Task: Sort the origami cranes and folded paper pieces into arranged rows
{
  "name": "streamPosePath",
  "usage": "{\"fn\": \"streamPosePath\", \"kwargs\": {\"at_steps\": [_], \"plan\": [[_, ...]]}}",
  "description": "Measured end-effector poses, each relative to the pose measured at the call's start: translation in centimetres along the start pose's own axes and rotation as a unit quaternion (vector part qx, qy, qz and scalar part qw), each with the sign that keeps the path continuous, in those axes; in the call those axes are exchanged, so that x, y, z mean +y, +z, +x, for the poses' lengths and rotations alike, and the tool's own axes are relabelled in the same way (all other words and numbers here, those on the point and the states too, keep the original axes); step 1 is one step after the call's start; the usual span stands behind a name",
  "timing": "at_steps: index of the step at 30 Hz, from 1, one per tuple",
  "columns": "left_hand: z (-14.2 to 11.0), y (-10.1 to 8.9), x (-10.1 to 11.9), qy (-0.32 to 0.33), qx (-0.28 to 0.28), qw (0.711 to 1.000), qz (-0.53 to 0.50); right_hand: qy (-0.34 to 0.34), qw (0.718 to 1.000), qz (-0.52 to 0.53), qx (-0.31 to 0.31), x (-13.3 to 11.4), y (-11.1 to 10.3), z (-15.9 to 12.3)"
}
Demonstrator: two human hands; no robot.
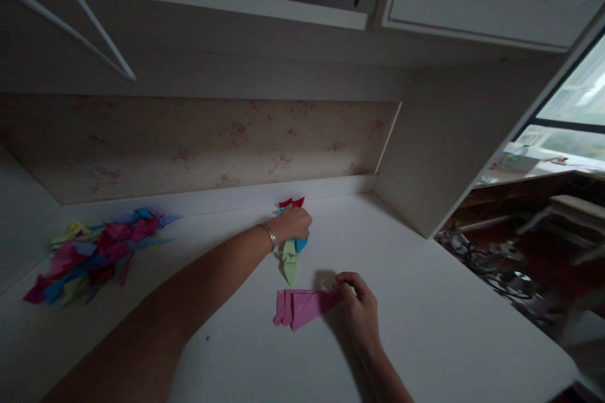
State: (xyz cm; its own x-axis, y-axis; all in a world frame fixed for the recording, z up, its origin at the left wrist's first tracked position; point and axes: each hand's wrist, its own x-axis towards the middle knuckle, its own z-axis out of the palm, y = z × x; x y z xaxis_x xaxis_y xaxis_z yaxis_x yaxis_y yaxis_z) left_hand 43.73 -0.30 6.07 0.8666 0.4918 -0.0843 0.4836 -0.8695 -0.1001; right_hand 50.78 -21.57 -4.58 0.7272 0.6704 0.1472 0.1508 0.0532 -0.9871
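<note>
My left hand (295,223), with a silver bangle at the wrist, is closed over a small row of folded paper pieces near the back of the white desk. A red piece (297,202) shows behind its knuckles, a blue one (301,244) below it, and a light green one (290,262) lies nearest me. What its curled fingers grip is hidden. My right hand (360,308) pinches the right end of a pink folded paper (307,307), which lies on the desk with its layered edges to the left.
A heap of colourful folded paper pieces (101,255) lies at the desk's left. Above hangs a shelf (189,3) with a white cable (89,19) dangling at left. A side panel (467,132) bounds the right; beyond it are a stool (576,211) and floor clutter.
</note>
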Motion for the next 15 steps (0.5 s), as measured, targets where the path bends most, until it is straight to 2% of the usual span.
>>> {"fn": "streamPosePath", "kwargs": {"at_steps": [5,9,12,14,15], "plan": [[-0.3,-0.9,0.0,-0.002,0.008,1.000,-0.029,0.006,1.000,0.005,-0.002,-0.3,0.0,-0.1],[-1.5,-2.7,-0.4,-0.025,0.049,0.997,-0.053,0.012,1.000,0.012,0.003,-0.7,-0.3,-0.2],[-4.2,-3.4,-1.1,-0.066,0.101,0.991,-0.063,0.026,0.999,0.019,0.005,-0.3,-0.6,-0.3],[-7.2,-2.6,-1.4,-0.100,0.132,0.982,-0.093,0.034,0.999,0.013,0.003,0.3,-0.8,-0.1],[-9.1,-1.8,-1.4,-0.118,0.146,0.972,-0.141,0.032,0.999,0.006,0.002,0.6,-0.9,0.0]]}}
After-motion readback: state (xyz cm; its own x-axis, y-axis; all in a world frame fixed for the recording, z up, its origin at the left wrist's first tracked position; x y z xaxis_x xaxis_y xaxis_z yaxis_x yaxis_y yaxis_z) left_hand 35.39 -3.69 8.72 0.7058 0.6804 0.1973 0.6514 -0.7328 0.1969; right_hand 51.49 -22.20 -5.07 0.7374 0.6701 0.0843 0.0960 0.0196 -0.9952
